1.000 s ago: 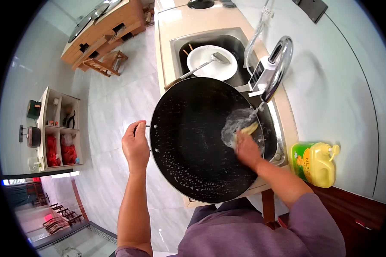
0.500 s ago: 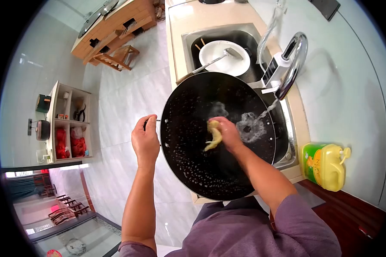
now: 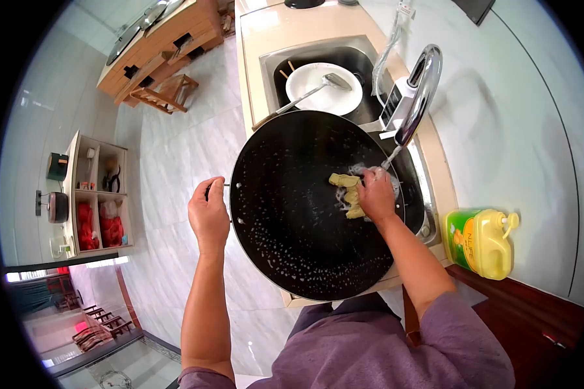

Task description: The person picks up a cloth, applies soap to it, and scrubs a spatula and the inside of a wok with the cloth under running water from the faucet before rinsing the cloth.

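A large black wok (image 3: 292,220) rests over the sink, its inside wet and dotted with droplets and suds. My left hand (image 3: 209,211) is closed around the wok's handle on the left side. Inside the wok, toward its right wall, my right hand (image 3: 377,193) grips a wet yellow cloth (image 3: 348,192) and presses it on the black surface. Water runs from the curved chrome faucet (image 3: 428,84) down beside my right fingers.
A steel double sink (image 3: 269,68) holds a white bowl (image 3: 340,100) with a long-handled spatula (image 3: 305,95) across it. On the counter's right stands a yellow detergent jug (image 3: 493,246). A wooden chair (image 3: 165,94) and an open shelf (image 3: 102,191) are to the left.
My right hand has moved right with the cloth, from the wok's middle to under the running water. My left hand keeps its hold on the handle. The view has shifted slightly.
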Tool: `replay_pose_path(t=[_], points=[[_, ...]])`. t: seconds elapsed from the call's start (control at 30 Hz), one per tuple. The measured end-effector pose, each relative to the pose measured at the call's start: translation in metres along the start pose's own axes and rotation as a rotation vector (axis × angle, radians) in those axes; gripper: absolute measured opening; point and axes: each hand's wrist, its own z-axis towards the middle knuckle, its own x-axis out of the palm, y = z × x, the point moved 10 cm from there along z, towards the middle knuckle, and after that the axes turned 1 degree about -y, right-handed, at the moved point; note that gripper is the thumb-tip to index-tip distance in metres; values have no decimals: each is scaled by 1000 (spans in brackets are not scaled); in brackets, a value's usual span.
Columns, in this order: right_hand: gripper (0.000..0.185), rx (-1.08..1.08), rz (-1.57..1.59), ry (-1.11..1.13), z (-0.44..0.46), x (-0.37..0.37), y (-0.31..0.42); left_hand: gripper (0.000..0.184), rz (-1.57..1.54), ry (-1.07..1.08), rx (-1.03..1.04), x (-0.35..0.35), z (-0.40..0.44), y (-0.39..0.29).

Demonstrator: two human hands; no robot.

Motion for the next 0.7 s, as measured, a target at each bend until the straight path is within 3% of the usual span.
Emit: replay_pose_path(t=[0.03, 0.13, 0.23, 0.3, 0.37, 0.4, 0.47, 0.53, 0.7], points=[[45, 13, 155, 19, -3, 0, -2, 26, -4, 2, -1, 0, 0, -1], [41, -219, 204, 73, -21, 14, 19, 30, 44, 8, -54, -3, -3, -4], [34, 130, 370, 258, -49, 64, 22, 31, 54, 0, -83, -2, -5, -2], [37, 310, 534, 487, -67, 68, 72, 31, 54, -14, -69, -3, -4, -2], [51, -152, 565, 81, -67, 44, 141, 31, 39, -14, -76, -3, -5, -2], [57, -271, 629, 21, -57, 33, 157, 31, 33, -13, -82, -3, -6, -1], [59, -317, 340, 220, -18, 64, 139, 31, 31, 9, -139, -2, -9, -6], [67, -165, 98, 142, 21, 70, 85, 30, 21, 12, -148, -2, -10, -8], [74, -165, 33, 260, 1, 53, -1, 29, -7, 10, -78, -1, -4, -1]])
